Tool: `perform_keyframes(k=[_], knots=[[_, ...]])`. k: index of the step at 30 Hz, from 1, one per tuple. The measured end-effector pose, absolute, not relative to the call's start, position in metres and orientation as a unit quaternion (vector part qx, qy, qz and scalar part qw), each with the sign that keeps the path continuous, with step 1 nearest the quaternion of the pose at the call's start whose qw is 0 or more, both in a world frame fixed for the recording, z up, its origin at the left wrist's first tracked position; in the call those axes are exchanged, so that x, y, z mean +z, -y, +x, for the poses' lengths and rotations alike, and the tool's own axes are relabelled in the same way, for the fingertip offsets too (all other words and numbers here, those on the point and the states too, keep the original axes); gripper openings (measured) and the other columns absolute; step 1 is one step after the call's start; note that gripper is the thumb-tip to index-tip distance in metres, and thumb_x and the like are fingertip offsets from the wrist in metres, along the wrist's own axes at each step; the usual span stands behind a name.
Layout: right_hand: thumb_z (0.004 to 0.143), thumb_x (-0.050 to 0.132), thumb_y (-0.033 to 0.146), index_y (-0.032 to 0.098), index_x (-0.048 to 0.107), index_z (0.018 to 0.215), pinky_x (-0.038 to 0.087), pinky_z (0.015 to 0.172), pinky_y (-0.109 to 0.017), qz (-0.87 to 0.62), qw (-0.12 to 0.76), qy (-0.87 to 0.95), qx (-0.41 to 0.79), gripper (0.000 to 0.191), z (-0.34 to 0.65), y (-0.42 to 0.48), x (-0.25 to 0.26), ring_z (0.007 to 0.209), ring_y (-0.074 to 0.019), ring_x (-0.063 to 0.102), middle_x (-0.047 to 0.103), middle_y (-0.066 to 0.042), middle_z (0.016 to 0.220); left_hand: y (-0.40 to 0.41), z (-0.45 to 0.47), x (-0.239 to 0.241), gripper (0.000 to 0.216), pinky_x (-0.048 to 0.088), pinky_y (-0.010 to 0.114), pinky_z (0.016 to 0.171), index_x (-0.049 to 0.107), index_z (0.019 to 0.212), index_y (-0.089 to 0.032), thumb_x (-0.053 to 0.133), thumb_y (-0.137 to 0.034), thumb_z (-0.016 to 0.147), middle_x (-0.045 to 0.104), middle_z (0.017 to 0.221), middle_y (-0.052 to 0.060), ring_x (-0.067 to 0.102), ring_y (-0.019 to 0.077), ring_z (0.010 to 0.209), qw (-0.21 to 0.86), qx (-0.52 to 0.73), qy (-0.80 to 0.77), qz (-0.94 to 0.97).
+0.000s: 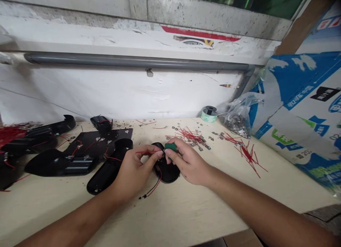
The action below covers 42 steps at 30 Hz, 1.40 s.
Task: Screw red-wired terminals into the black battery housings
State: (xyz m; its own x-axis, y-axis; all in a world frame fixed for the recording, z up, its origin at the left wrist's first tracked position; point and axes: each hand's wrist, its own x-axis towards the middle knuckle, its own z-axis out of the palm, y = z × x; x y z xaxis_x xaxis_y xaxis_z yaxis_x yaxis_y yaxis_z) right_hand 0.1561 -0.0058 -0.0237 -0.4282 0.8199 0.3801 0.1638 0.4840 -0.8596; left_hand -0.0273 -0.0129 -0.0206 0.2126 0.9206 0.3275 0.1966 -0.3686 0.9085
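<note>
My left hand [135, 167] pinches a thin red wire [145, 152] between thumb and forefinger, right above a black oval plastic shell [167, 170] that lies on the table. My right hand [186, 160] is closed on a small green part [169, 146] held at the far end of the shell. The two hands almost touch. A red and a black lead [153, 189] trail from the shell toward me across the wooden table [186, 208].
Several black plastic shells [61, 163] with red wires lie at the left. Loose red wires with metal tabs [193, 137] and more red wires [247, 152] lie behind and right. A solder spool [209, 114], a bag of metal parts [237, 121] and a blue-and-white carton [306, 112] stand at the right.
</note>
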Motion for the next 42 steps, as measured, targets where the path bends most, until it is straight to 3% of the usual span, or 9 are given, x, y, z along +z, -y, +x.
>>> perform_keyframes(k=[9,17,23,31,42], knots=[[0.102,0.045,0.032,0.02,0.05,0.085,0.04,0.073,-0.029,-0.343,0.402,0.768,0.363,0.021,0.157,0.0053,-0.02,0.075,-0.0144,0.051,0.054,0.0,0.08,0.0107,-0.028,-0.0224,0.013,0.05,0.02,0.07,0.072,0.082,-0.02,0.066,-0.03,0.088,0.072,0.079,-0.001,0.066,0.013,0.077,0.369,0.477,-0.413,0.682],[0.102,0.044,0.031,0.02,0.051,0.087,0.04,0.072,-0.028,-0.347,0.396,0.774,0.352,0.019,0.1546,0.0064,-0.0194,0.076,-0.0147,0.052,0.055,0.0,0.08,0.0097,-0.0286,-0.0239,0.014,0.05,0.021,0.073,0.073,0.081,-0.02,0.065,-0.029,0.088,0.074,0.081,0.0,0.066,0.0134,0.077,0.344,0.47,-0.418,0.697],[0.102,0.043,0.024,0.021,0.051,0.088,0.039,0.07,-0.028,-0.351,0.403,0.763,0.364,0.017,0.1531,0.0087,-0.0203,0.072,-0.0138,0.051,0.054,0.001,0.077,0.0092,-0.0275,-0.0244,0.016,0.05,0.023,0.067,0.072,0.077,-0.019,0.063,-0.027,0.088,0.073,0.075,0.001,0.065,0.0139,0.071,0.315,0.467,-0.419,0.712],[0.101,0.043,0.022,0.02,0.051,0.086,0.039,0.067,-0.027,-0.348,0.42,0.74,0.394,0.017,0.1512,0.0108,-0.0218,0.07,-0.0137,0.05,0.053,0.002,0.074,0.0112,-0.0262,-0.0205,0.017,0.052,0.026,0.07,0.073,0.077,-0.018,0.062,-0.027,0.086,0.074,0.079,0.003,0.067,0.0171,0.075,0.328,0.457,-0.438,0.702],[0.101,0.042,0.023,0.02,0.05,0.084,0.04,0.07,-0.028,-0.355,0.418,0.762,0.346,0.019,0.1518,0.0139,-0.0176,0.072,-0.0147,0.05,0.053,0.001,0.076,0.0108,-0.0248,-0.0238,0.019,0.052,0.027,0.067,0.073,0.079,-0.017,0.065,-0.033,0.085,0.074,0.08,0.005,0.067,0.0184,0.075,0.355,0.464,-0.438,0.683]])
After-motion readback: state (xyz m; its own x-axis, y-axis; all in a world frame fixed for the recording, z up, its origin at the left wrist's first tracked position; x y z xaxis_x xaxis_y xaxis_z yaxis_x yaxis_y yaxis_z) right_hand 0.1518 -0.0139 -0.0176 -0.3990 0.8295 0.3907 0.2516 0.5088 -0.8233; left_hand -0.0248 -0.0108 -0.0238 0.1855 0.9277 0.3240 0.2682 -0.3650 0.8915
